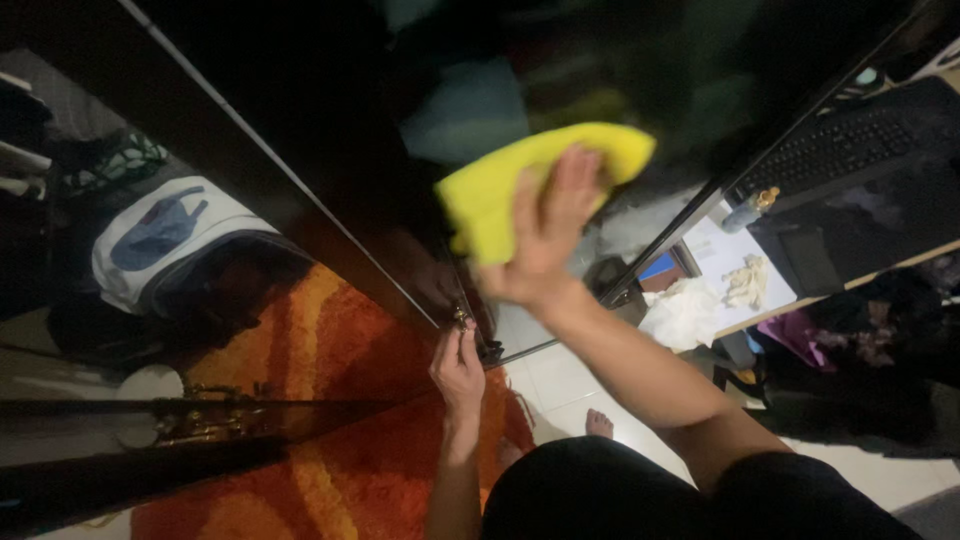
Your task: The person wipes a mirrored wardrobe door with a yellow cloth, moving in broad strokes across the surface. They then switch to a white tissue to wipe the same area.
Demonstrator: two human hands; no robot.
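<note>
Pinched on a small brass knob [460, 318], the left hand [458, 372] steadies the dark glossy door [330, 140]. Right hand [540, 235] presses flat, fingers spread, on a yellow cloth [490, 195] against it.

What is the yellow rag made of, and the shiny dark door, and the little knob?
The yellow cloth looks like soft fabric, perhaps microfibre: it folds and bunches under the right hand. The dark door seems glossy lacquered wood or glass, since it mirrors the cloth and arm; which one is unclear. The small knob pinched by the left hand glints golden, so probably brass-coloured metal.
</note>
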